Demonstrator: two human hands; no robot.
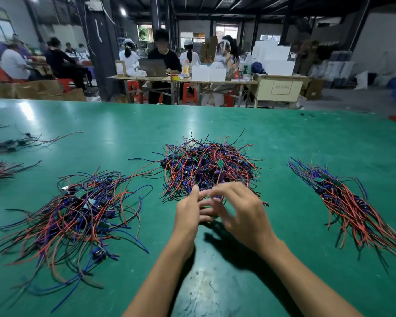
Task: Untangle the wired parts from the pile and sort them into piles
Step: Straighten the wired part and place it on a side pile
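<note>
Green desk [284, 138] carries the tangled pile [206, 165] at centre frame, with sorted piles lower left [78, 216] and right [348, 202]. Both hands, left [188, 211] and right [240, 209], meet at its near edge; blur hides each grip, so I cannot tell. Next, probably, one part is pulled free.

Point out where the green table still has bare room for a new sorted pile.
Bare green tabletop lies beyond the central tangled pile of red, blue and black wires, and between it and the combed right-hand wire bundle. The near left is crowded by the loose spread left-hand wire pile.
</note>
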